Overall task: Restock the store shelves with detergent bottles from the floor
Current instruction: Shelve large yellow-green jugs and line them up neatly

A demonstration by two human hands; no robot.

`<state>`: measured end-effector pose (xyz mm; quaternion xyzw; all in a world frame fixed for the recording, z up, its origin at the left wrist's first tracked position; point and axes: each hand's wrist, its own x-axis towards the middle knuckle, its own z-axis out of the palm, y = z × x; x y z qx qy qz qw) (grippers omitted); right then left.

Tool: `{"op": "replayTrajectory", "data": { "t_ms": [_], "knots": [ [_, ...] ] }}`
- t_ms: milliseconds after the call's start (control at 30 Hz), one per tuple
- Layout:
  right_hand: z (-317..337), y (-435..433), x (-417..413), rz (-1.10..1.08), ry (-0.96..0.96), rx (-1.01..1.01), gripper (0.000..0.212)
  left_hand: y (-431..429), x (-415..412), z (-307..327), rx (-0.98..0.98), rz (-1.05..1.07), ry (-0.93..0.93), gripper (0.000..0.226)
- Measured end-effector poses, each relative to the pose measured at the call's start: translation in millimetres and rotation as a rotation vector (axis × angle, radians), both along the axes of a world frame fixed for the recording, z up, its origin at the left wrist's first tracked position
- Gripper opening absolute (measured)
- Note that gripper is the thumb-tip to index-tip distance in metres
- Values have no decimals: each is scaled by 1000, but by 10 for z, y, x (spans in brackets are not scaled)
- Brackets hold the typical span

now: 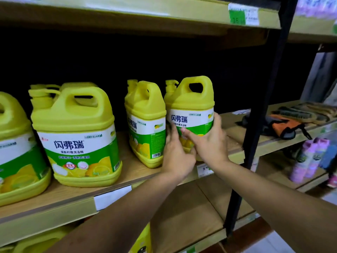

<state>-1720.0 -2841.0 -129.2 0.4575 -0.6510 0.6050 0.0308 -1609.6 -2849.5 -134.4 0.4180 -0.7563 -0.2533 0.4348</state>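
Both hands, left hand (176, 157) and right hand (209, 143), fingers wrapped around yellow plastic detergent jug (191, 106), upright on wooden shelf (127, 176).

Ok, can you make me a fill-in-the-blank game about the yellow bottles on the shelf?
1. Both hands, the left hand and the right hand, hold the same ____.
2. The held detergent bottle is coloured ____.
3. It stands upright on the wooden ____, next to the neighbouring bottle.
4. The bottle's handle is at its ____.

Missing words: bottle; yellow; shelf; top
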Motion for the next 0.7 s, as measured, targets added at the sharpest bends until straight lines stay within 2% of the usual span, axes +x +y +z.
{"op": "replayTrajectory", "data": {
  "t_ms": [133, 333, 567, 700],
  "knots": [
    [-112, -203, 0, 18, 4, 16, 97, -47, -79, -84, 28, 37, -3, 107],
    [-171, -383, 5, 73, 22, 52, 106, -164, -158, -218, 33, 135, -15, 91],
    [-183, -345, 46, 69, 20, 55, 103, -229, -147, -294, -35, 158, -116, 91],
    [-98, -242, 11, 151, 67, 156, 94, -221, -144, -301, -29, 171, -72, 89]
  ]
}}
